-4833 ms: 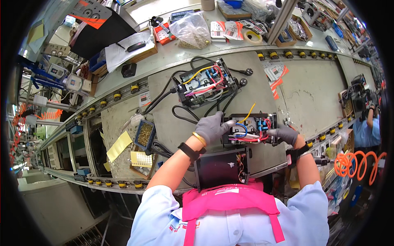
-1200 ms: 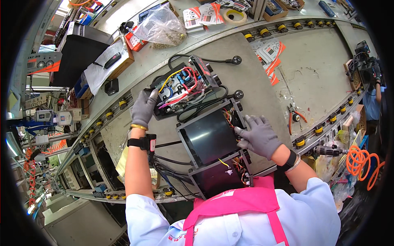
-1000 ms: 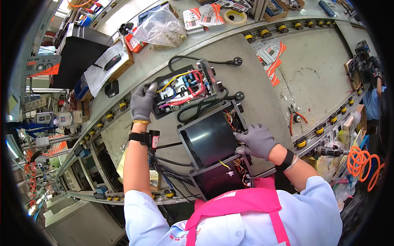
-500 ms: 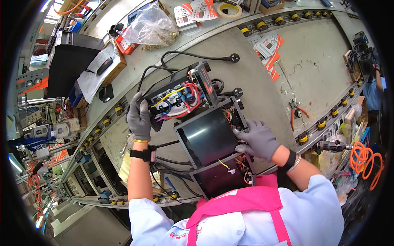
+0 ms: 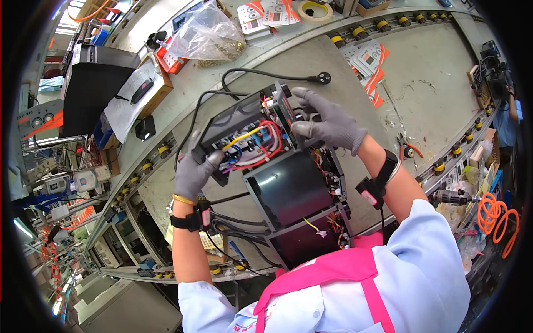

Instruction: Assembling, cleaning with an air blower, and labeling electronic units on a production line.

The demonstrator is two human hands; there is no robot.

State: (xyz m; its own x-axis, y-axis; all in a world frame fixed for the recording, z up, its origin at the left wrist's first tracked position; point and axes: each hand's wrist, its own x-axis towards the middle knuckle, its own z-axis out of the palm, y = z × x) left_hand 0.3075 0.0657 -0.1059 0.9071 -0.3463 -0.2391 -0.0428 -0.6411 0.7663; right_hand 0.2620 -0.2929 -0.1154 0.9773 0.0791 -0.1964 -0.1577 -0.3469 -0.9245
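Note:
An open-sided electrical unit (image 5: 250,130) lies tilted on the bench, with yellow, red, blue and white wires showing inside. My left hand (image 5: 194,175), in a grey glove, grips its left end, thumb on the near side. Around the front panel (image 5: 284,114) at its right end is my gloved right hand (image 5: 333,125), fingers spread, its thumb close to or touching the panel. Nearer to me are two more units, a dark-covered one (image 5: 288,186) and another dark one (image 5: 308,238) with a yellow wire on top. A black cord with a plug (image 5: 323,77) runs behind the first unit.
Pliers (image 5: 408,149) with orange handles lie on the bench at right. Printed panel sheets (image 5: 366,66), a clear plastic bag (image 5: 208,36) and a tape roll (image 5: 315,10) lie farther back. Rollers line the bench edges. A power driver (image 5: 452,196) and orange coiled hose (image 5: 494,219) are at right.
My right hand has left the middle unit and moved up to the first unit's front panel. That unit has shifted slightly right, with my left hand still at its left end.

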